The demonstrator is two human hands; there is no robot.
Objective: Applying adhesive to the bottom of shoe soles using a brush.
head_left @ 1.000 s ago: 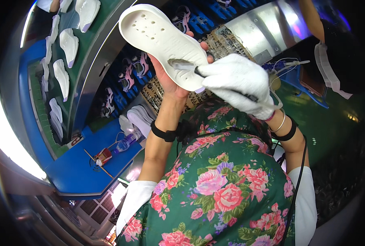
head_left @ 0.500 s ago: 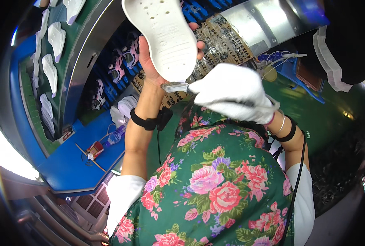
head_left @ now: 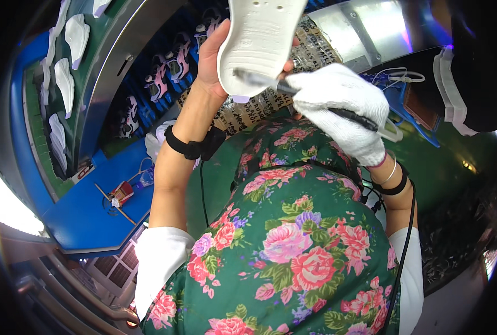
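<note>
A white shoe sole (head_left: 253, 42) is held up near the top of the view, with its upper end cut off by the frame edge. My bare left hand (head_left: 210, 58) grips it from behind, thumb along its left edge and fingertips showing at the right. My right hand (head_left: 340, 106), in a white glove, is closed around a dark-handled brush (head_left: 255, 79). The brush head lies over the heel end of the sole, blurred by motion. Below the heel a small pale purple tab sticks out.
Several white soles (head_left: 65, 84) lie on the green belt at the left. Pink-and-white shoe uppers (head_left: 158, 82) hang along a blue rack. A blue table (head_left: 86, 223) carries a red container (head_left: 122, 192) and thin sticks. Printed tape covers a surface (head_left: 232, 118) beyond my hands.
The sole has moved right and tilted the other way in my left hand. The brush has gone from beneath the heel onto the sole's face, and my right hand has shifted slightly right.
</note>
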